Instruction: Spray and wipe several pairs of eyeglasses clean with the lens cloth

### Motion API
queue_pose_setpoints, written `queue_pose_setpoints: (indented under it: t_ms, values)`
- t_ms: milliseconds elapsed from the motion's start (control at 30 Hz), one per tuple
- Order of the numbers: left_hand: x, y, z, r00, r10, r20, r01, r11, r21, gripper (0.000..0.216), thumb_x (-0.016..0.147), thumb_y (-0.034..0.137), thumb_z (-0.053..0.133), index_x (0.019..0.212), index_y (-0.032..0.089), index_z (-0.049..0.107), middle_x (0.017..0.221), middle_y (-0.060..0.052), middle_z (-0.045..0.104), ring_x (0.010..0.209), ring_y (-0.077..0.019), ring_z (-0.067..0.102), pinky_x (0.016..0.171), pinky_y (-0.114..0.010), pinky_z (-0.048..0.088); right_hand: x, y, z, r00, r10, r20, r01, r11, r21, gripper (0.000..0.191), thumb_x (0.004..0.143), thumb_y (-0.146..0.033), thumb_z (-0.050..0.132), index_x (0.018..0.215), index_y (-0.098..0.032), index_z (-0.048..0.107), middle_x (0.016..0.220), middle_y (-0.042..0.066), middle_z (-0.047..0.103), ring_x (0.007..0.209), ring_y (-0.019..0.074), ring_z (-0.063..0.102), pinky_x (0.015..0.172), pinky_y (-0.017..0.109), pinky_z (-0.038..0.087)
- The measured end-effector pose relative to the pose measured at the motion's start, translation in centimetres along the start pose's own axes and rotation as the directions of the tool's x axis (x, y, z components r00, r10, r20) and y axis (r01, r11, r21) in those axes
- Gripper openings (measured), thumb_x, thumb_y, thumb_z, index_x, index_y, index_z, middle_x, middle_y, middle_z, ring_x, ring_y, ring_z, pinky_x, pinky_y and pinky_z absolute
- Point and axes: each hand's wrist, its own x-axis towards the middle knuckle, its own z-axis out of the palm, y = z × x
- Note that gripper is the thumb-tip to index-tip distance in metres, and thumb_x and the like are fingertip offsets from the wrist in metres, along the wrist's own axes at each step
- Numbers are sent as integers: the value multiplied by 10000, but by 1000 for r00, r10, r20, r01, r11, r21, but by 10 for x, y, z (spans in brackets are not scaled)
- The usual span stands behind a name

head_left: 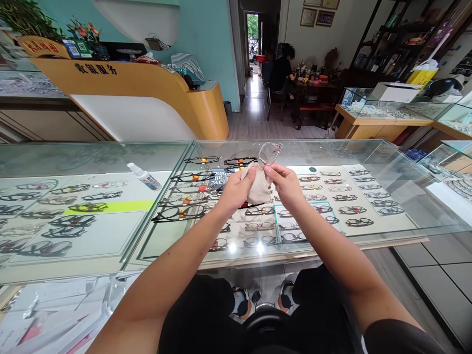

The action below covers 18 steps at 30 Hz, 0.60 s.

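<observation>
Above the glass counter, my left hand (236, 189) is closed round a pale cleaning cloth (259, 191), thumb on top. My right hand (286, 184) pinches a pair of thin-framed eyeglasses (270, 154) at the cloth's edge. One clear lens sticks up beyond the fingers; cloth and fingers hide the rest of the frame. Several dark eyeglass frames (179, 212) with orange tags lie on the counter left of my left hand. Further left, a white spray bottle (144, 177) appears on the counter, looking tilted in this view.
Rows of eyeglasses (344, 197) fill the glass display case (372, 147). Papers and plastic bags (62, 314) lie at lower left. A wooden cashier desk (143, 78) stands beyond the counter. A person (281, 71) sits at a table in the back, near a doorway.
</observation>
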Motion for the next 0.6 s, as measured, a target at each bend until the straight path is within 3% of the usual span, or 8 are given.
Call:
queue_pose_setpoints:
  t_ms: [100, 167, 300, 433, 600]
  values:
    - [9, -1, -9, 997, -73, -2, 72, 994, -81, 665, 837, 789, 796, 991, 142, 796, 895, -78, 802, 836, -210, 732, 767, -273, 554, 5, -5, -8, 992, -41, -117, 39, 999, -22, 301, 774, -524, 916, 916, -261, 874, 1078, 34, 765, 1010, 178, 660, 865, 309, 525]
    - [15, 0, -17, 989, -128, -68, 114, 977, -180, 536, 928, 663, 790, 1050, 141, 793, 981, -100, 828, 926, -222, 770, 846, -285, 583, 8, -9, -15, 974, -137, -181, 126, 989, -71, 270, 792, -510, 899, 888, -261, 858, 1118, 47, 782, 1082, 203, 680, 933, 341, 535]
    - [22, 9, -29, 955, -255, -154, 187, 916, -355, 277, 1040, 393, 734, 1112, 130, 785, 1098, -129, 841, 1015, -227, 795, 945, -325, 622, 8, -16, -24, 901, -415, -127, 366, 884, -291, 194, 885, -472, 836, 986, -308, 859, 1100, 45, 765, 1147, 245, 706, 1003, 427, 548]
    - [21, 21, -31, 918, -385, -95, 327, 872, -365, 227, 1041, 319, 719, 1067, 107, 798, 1036, -139, 841, 886, -233, 800, 835, -345, 658, 0, -17, -20, 785, -615, 72, 527, 602, -600, 170, 988, -416, 751, 1102, -372, 868, 1083, 44, 730, 1109, 244, 671, 1023, 470, 537]
    - [18, 31, -32, 857, -509, 84, 504, 791, -347, 270, 1080, 324, 638, 1004, 110, 784, 823, -100, 792, 644, -207, 745, 591, -314, 623, -10, -14, -12, 658, -636, 404, 645, 199, -738, 251, 1042, -290, 693, 1152, -429, 871, 1135, 56, 724, 1117, 251, 610, 1031, 472, 482]
